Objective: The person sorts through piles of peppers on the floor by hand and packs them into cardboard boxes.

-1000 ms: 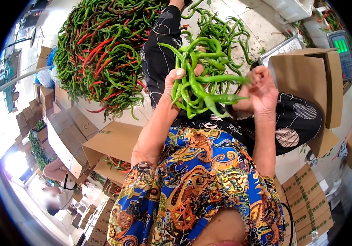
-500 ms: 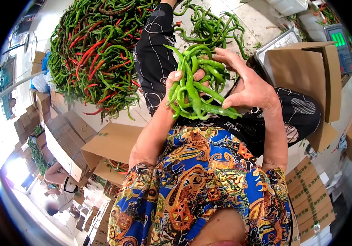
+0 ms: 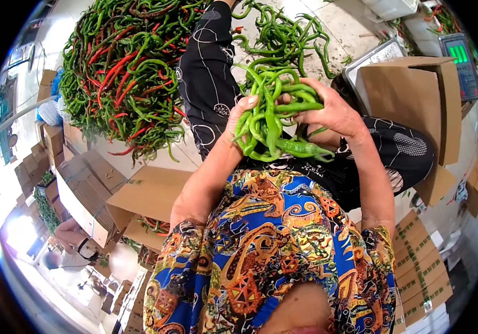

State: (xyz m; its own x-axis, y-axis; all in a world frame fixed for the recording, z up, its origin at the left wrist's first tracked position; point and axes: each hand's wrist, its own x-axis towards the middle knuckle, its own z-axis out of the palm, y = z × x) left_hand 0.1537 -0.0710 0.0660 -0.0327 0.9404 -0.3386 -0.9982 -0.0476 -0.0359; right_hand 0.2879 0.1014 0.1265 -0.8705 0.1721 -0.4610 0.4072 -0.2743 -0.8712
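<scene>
In the head view, the left hand (image 3: 240,118) and right hand (image 3: 336,111) close their fingers around a bunch of long, curved, glossy green peppers (image 3: 273,127) above the black patterned trousers (image 3: 208,83). Gathering seems in hand; the next move calls for steady two-sided support.

Smooth, glossy peppers (image 3: 273,129); tray (image 3: 382,54) apparently metal

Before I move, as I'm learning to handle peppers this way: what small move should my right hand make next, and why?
Probably ease the right hand slightly lower to tuck in the lowest green pepper: it juts out below that hand, while the left hand holds the bunch of green peppers from the other side.
</scene>
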